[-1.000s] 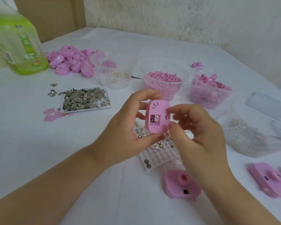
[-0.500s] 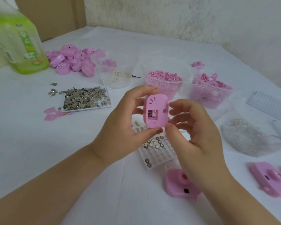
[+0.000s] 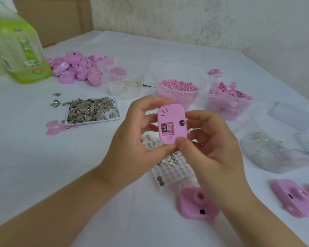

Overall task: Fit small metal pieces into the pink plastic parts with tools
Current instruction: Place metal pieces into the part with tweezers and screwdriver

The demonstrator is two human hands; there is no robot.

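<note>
A pink plastic part [image 3: 171, 124] is held upright above the table between both hands. Its rectangular opening shows small metal pieces inside. My left hand [image 3: 132, 141] grips it from the left, fingers over its top edge and thumb under its bottom. My right hand [image 3: 212, 148] holds its right side, thumb tip pressed on the lower front. Below them a white dimpled tray [image 3: 169, 168] carries small round metal discs. A flat white tray [image 3: 91, 111] heaped with small metal pieces lies to the left.
A pink camera-shaped part [image 3: 197, 204] lies near my right wrist, another [image 3: 292, 196] at the right edge. Clear cups of pink bits [image 3: 178, 91] [image 3: 228, 100] and rings [image 3: 125, 84] stand behind. Pink parts pile [image 3: 75, 68] beside a green bottle [image 3: 16, 50] at far left.
Both hands have lifted the pink part slightly, and my right thumb has moved onto its lower front edge.
</note>
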